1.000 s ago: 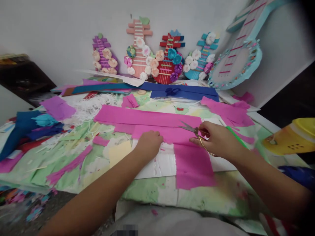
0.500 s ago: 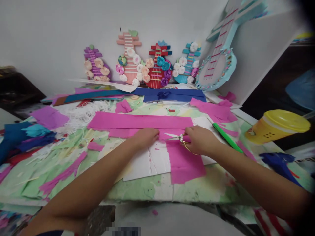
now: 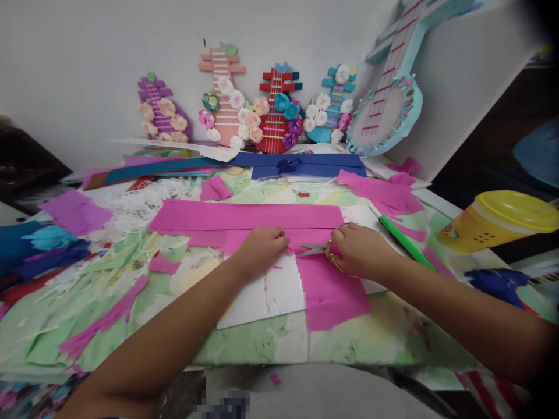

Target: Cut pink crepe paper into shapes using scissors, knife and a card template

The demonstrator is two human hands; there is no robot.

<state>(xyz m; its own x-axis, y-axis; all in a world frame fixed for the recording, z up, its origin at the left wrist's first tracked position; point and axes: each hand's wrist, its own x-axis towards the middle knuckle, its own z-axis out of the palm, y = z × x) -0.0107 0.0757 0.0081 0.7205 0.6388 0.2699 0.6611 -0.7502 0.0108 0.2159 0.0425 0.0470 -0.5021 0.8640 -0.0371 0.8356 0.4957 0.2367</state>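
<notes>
My right hand is closed around the gold-handled scissors, whose blades point left and stand slightly apart at the pink crepe paper. Facing the tips, my left hand is closed, with its fingertips pinching a pink edge. A loose sheet of pink crepe paper hangs toward me below the scissors, over a white board. Just behind both hands lies a long folded pink strip. The exact spot where the blades meet the paper is hard to make out.
A green cutter lies right of my right hand, near a yellow lidded cup. Tangled white string and paper scraps cover the left side. Flower-decorated lute shapes, including a red one, lean on the wall.
Both hands have shifted slightly right, still holding the paper and the scissors. The view has tipped a little, so the background sits somewhat higher.
</notes>
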